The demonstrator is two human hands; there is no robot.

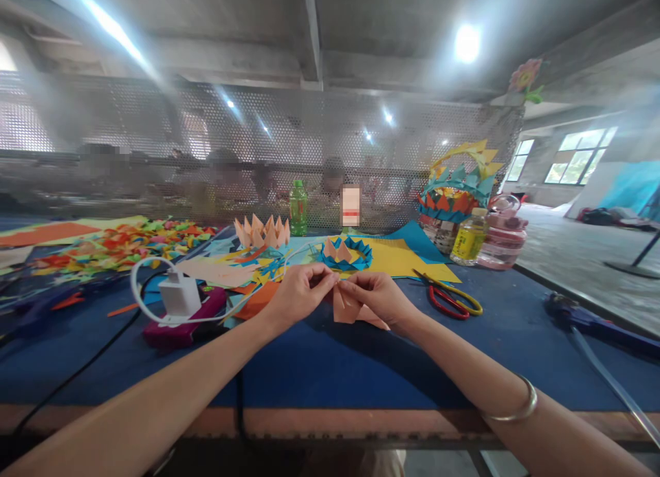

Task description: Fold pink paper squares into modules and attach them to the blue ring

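Note:
Between my two hands is a piece of folded peach paper, held just above the blue tabletop. My left hand pinches its upper edge with thumb and forefinger. From the other side my right hand grips the same paper, its fingertips close to those of the left. A blue folded-paper ring with peach points at its front left lies just beyond my hands. Farther left stands a peach paper crown with several upright points.
Red-and-yellow-handled scissors lie to the right. A purple power strip with a white charger sits left, near a heap of paper scraps. Bottles and stacked paper crowns stand back right; a glue gun lies far right.

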